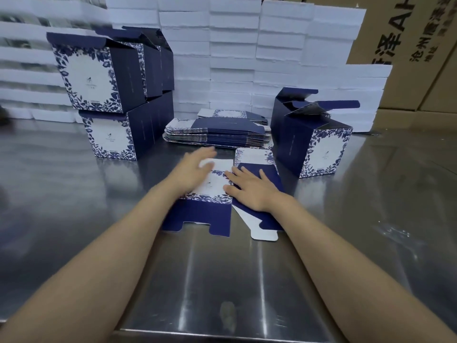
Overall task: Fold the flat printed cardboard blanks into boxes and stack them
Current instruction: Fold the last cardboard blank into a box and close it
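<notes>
From my seat at the feed, the nearest thing I see is the bare steel table point(222, 280), with both forearms reaching out over it; at its middle lies the flat blank point(205, 216), its navy tabbed edge toward me and its white, blue-flowered panel farther off; I cannot tell whether the navy panel angled beside it on the right is part of the same piece or a second one.

The right hand point(252, 191) lies palm down on that navy panel, fingers straight and spread apart, pressing flat and gripping nothing; the left hand point(197, 167) is over the white panel, blurred, its fingers stretched out and close together, with none that I can see curled round the card.

Just beyond the hands sits the pile of flat blanks point(217, 134), navy side up, its edges roughly squared; to the left of it stand folded boxes two high, the lower box point(108, 139) on the table and the upper box point(84, 75) on top of it, top flaps up, with more navy boxes behind them; to the right stands the right-hand box point(319, 152), flower panel facing me and lid flaps raised, with another open box point(289, 105) close behind it.

Farthest back, white stacks point(232, 58) form a wall across the table's rear; brown cartons point(408, 45) with printed characters stand at the far right.
</notes>
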A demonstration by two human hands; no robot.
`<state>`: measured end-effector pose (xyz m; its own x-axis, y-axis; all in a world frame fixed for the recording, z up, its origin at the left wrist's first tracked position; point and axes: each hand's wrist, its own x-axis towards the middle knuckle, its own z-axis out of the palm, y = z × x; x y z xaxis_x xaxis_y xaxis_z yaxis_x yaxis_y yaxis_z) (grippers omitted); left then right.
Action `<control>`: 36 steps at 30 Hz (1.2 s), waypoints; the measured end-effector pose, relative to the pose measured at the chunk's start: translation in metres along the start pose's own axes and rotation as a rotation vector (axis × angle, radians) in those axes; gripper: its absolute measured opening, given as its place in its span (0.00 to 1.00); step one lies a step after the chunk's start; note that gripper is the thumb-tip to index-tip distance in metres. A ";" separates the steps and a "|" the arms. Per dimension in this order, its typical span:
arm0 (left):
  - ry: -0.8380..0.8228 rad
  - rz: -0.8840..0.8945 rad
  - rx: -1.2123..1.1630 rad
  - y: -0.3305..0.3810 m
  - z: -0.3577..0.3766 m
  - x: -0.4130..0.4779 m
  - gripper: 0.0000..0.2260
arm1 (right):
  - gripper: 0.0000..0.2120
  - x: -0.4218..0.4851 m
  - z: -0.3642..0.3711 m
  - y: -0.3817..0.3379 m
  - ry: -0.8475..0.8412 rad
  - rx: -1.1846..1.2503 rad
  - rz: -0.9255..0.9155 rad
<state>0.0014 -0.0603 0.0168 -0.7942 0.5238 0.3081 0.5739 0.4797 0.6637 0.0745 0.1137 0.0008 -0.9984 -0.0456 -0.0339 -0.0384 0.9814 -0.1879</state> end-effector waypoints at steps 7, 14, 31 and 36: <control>-0.294 -0.090 0.523 0.016 0.038 -0.002 0.28 | 0.27 0.001 0.001 -0.001 0.019 0.022 0.055; -0.278 -0.445 0.667 -0.005 0.010 0.000 0.43 | 0.43 -0.007 -0.004 0.011 0.019 -0.084 0.488; 0.165 -0.453 -0.380 0.016 -0.022 -0.011 0.15 | 0.25 -0.025 -0.026 0.036 0.547 0.990 0.328; 0.042 -0.350 -0.885 0.037 -0.025 -0.021 0.14 | 0.10 -0.029 -0.036 0.019 0.508 1.532 0.262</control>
<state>0.0340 -0.0710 0.0518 -0.9086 0.4176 0.0066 -0.0438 -0.1110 0.9929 0.1013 0.1402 0.0333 -0.8929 0.4492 0.0297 -0.1097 -0.1532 -0.9821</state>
